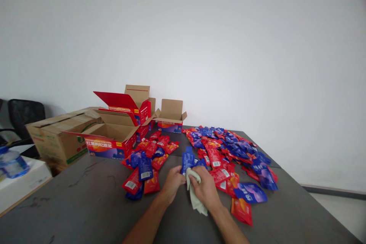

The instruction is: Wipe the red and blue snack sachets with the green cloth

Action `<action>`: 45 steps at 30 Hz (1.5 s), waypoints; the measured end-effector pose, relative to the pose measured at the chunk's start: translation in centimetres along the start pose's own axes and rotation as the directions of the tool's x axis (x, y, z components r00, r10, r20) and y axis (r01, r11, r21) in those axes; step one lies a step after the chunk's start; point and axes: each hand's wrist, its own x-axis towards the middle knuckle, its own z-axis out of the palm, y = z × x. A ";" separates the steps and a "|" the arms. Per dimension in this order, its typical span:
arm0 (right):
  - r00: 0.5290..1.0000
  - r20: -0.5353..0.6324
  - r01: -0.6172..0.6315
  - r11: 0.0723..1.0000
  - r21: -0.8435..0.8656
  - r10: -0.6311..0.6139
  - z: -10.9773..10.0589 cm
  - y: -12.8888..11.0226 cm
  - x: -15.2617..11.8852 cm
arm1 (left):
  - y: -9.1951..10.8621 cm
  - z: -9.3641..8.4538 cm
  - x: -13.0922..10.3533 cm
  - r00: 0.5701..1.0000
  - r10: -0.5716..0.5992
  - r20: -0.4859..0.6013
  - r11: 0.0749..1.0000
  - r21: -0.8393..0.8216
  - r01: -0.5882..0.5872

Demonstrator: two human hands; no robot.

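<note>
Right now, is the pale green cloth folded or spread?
Bunched up, not spread flat: the pale green cloth is gathered in the right hand, its loose end trailing out below.

A plain, pale grey-white wall (228, 45) rises behind everything and fills the upper part of the view, its soft light brightest around the middle and dimmer toward the upper corners. In front of it stands a dark grey table (94, 206), marked with darker streaks on its left side and crossed by a thin seam toward the far right, while a dark baseboard (337, 192) meets a light floor (337, 209) at the right. At the far left, a black chair (26, 114) with an upright backrest stands near the wall.
</note>
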 end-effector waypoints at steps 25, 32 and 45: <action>0.997 -0.072 0.016 0.998 -0.067 -0.021 -0.7 0.3 0.1 | 0.2 1.2 -0.3 0.978 0.063 0.197 0.996 0.045 -0.073; 0.965 -0.255 -0.088 0.993 -0.075 0.066 -2.5 1.3 0.9 | 0.7 1.9 -0.9 0.928 0.093 0.361 0.989 0.076 -0.129; 1.000 0.020 0.022 1.000 -0.014 -0.022 0.8 -1.1 -0.4 | 0.3 0.5 0.2 0.975 0.191 0.116 0.970 0.131 -0.205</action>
